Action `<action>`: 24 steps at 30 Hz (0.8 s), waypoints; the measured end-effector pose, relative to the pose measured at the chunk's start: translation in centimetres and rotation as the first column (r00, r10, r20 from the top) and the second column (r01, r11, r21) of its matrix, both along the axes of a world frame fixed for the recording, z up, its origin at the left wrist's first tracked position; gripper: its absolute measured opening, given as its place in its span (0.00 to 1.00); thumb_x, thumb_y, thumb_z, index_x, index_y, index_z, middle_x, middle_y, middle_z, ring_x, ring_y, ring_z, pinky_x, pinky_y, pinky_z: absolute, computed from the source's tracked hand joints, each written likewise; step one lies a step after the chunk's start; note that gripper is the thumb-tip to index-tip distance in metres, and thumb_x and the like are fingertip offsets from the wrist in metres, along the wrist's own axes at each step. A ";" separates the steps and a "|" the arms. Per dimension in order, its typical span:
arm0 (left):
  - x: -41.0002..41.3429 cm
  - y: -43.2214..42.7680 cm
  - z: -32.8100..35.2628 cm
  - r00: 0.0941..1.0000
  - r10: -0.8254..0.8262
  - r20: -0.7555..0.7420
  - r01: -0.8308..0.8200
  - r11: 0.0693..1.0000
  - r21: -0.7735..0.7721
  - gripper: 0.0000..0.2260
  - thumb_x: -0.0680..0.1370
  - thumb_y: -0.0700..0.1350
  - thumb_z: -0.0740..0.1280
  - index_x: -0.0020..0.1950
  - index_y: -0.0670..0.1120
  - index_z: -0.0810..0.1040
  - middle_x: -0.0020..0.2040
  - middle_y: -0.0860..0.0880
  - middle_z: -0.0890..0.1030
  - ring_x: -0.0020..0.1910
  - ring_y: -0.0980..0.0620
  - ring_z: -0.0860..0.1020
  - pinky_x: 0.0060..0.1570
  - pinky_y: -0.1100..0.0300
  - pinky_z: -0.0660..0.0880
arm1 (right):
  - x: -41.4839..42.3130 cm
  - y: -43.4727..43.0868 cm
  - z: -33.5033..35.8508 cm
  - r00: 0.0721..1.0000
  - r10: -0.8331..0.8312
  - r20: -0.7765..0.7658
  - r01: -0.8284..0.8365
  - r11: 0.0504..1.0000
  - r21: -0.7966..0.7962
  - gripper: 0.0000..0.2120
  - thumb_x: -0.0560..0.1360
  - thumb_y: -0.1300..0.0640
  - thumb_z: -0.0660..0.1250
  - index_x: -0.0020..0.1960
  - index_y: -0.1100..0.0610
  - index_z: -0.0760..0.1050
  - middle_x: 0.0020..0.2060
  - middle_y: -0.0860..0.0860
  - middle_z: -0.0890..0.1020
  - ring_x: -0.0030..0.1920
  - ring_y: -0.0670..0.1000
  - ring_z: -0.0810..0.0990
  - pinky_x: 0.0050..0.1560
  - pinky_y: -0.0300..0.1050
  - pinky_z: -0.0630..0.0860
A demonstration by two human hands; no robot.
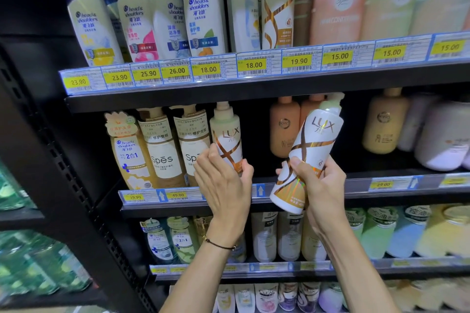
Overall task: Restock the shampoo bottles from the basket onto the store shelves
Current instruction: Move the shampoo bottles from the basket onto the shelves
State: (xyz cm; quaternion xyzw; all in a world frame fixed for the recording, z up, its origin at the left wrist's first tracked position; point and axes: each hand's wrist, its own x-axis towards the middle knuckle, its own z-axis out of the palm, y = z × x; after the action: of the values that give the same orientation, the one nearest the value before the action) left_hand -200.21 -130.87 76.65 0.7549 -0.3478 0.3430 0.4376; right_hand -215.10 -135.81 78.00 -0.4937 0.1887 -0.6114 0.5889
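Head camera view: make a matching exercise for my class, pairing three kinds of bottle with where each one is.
Things:
1 white LUX bottle
2 pale green LUX bottle
3 blue-capped head & shoulders bottles

Places:
A on the top shelf
B on the middle shelf, held by the left hand
C off the shelf, tilted, gripped by the right hand

Pairs: 1-C, 2-B, 3-A

Black shelving, tiered, with yellow price tags along the front rails. Top tier: blue-capped bottles at left, a Lux bottle mid-row, pastel bottles at right, all upright. Next tier down: two Spes bottles, then a Lux pump bottle, a gap, then orange bottles; lower tiers stocked, labels blurred.
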 end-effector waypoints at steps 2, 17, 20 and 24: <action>0.2 0.2 -0.1 1.000 0.013 0.011 -0.013 1.000 -0.006 0.29 0.73 0.50 0.75 0.67 0.35 0.70 0.60 0.37 0.74 0.56 0.39 0.72 0.57 0.46 0.71 | 0.3 -0.4 0.0 1.000 0.000 0.011 0.000 1.000 0.002 0.19 0.69 0.55 0.77 0.56 0.62 0.77 0.49 0.64 0.85 0.49 0.68 0.85 0.54 0.68 0.81; 6.7 5.9 -4.1 0.964 -0.081 0.255 0.061 0.994 0.086 0.15 0.79 0.49 0.68 0.55 0.38 0.76 0.53 0.39 0.75 0.49 0.40 0.71 0.47 0.45 0.68 | 1.4 -3.5 2.4 0.996 -0.067 0.058 0.063 0.997 0.053 0.23 0.71 0.61 0.78 0.63 0.64 0.76 0.53 0.58 0.85 0.51 0.54 0.85 0.48 0.44 0.82; 8.6 6.9 -5.2 0.942 -0.099 0.320 0.069 0.992 0.104 0.13 0.80 0.47 0.68 0.52 0.37 0.77 0.51 0.38 0.76 0.48 0.38 0.73 0.47 0.45 0.70 | 1.8 -3.9 3.0 0.996 -0.082 -0.046 0.083 0.996 0.018 0.21 0.69 0.62 0.80 0.58 0.62 0.76 0.50 0.56 0.86 0.50 0.51 0.86 0.50 0.45 0.81; 9.5 7.3 -6.0 0.911 -0.122 0.393 0.084 0.990 0.112 0.11 0.79 0.45 0.70 0.51 0.36 0.78 0.49 0.37 0.77 0.47 0.36 0.75 0.49 0.45 0.70 | 2.9 -4.7 3.0 0.959 -0.095 -0.268 0.081 0.995 -0.062 0.25 0.63 0.58 0.84 0.54 0.59 0.75 0.49 0.54 0.85 0.48 0.48 0.86 0.46 0.42 0.82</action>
State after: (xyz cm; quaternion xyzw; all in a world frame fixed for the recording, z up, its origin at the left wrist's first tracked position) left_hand -190.70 -123.60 70.66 0.6693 -0.4845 0.4496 0.3394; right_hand -212.18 -140.46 80.99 -0.5784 0.2737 -0.5684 0.5171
